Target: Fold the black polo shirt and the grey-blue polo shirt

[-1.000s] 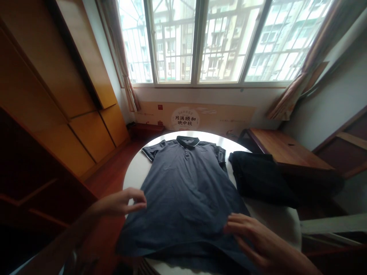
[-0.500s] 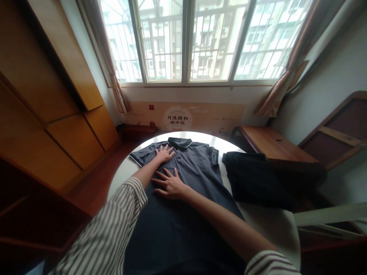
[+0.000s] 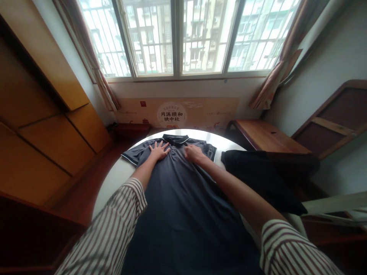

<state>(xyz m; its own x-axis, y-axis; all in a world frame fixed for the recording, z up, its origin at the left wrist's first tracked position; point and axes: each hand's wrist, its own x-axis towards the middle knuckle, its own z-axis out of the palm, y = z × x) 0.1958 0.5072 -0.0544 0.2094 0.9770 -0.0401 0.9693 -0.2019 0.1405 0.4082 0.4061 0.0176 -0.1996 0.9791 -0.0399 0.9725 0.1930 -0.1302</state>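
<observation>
A dark grey polo shirt (image 3: 177,206) lies spread front side up, its collar at the far end and its hem towards me. My left hand (image 3: 158,152) rests flat on the chest beside the button placket, fingers spread. On the other side of the placket, just below the collar, my right hand (image 3: 195,154) has its fingers curled closed on the shirt's cloth. The fingertips are partly hidden, so how much fabric they grip cannot be made out. Both short sleeves stick out to the sides.
Under the shirt is a round white table (image 3: 107,194). Folded black cloth (image 3: 252,172) lies at its right edge. A wooden bench (image 3: 272,137) stands beyond on the right, wooden cabinets (image 3: 43,145) on the left. A window (image 3: 200,38) is ahead.
My right hand has moved from the shirt's middle up and right to the chest, and its spread fingers have closed. My left hand stays flat on the chest. The view has shifted slightly.
</observation>
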